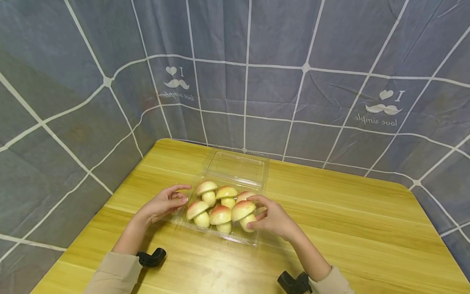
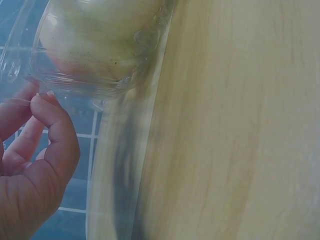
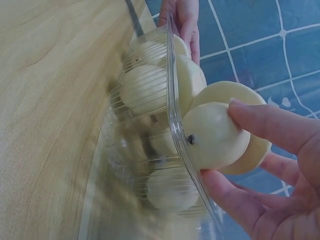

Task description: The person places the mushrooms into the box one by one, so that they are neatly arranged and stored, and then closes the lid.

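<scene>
A clear plastic clamshell box [image 1: 235, 240] lies on the table with its lid [image 1: 236, 166] folded back, away from me. Inside are several mushroom-shaped pieces [image 1: 220, 214], each with a yellow-red cap and a pale, rounded stem. My right hand [image 1: 274, 219] holds the front-right mushroom-shaped piece [image 3: 215, 135] between thumb and fingers. That piece leans over the box's right rim in the right wrist view, a dark spot on the end of its stem. At the box's left side, my left hand [image 1: 161, 205] pinches the clear rim between thumb and finger, as the left wrist view shows.
The box stands on a yellow wood-grain table [image 1: 349, 228]. A grey-blue curtain [image 1: 271, 90] with white grid lines hangs along the back and both sides. Each wrist wears a black mount, the left mount [image 1: 152, 258] and the right mount [image 1: 295, 282].
</scene>
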A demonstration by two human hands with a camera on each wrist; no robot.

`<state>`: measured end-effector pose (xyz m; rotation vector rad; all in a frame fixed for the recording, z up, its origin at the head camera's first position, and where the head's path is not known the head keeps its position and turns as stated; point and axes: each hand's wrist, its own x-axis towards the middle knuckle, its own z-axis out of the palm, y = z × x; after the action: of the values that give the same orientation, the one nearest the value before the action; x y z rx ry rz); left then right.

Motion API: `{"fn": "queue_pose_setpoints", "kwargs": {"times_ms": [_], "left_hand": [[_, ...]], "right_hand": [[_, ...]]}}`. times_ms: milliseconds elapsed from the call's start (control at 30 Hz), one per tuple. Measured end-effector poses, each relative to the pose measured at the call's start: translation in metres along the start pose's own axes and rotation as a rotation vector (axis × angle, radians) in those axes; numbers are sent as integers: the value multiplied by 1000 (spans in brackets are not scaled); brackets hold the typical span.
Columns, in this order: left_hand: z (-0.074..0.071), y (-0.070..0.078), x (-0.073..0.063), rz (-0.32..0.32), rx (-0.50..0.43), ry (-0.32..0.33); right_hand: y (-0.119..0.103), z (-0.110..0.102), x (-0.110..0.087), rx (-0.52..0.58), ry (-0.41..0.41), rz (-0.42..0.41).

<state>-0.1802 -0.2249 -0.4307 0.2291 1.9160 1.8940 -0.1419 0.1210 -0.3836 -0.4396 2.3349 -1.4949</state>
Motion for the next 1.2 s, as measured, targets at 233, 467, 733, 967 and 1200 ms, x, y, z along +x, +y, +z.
{"fn": "queue_pose_setpoints", "kwargs": {"times_ms": [233,467,733,967,1200], "left_hand": [[0,0,0,-3,0,6],[0,0,0,-2,-2,3],[0,0,-1,1,-9,2],[0,0,0,-5,-6,6],[0,1,0,-7,-1,8]], "right_hand": [[0,1,0,-13,-7,-29],[2,1,1,-114,-38,-91],[2,2,0,-133,-42,-86],[4,2,0,-124,-47,-91],[5,2,0,-106,-44,-83]]}}
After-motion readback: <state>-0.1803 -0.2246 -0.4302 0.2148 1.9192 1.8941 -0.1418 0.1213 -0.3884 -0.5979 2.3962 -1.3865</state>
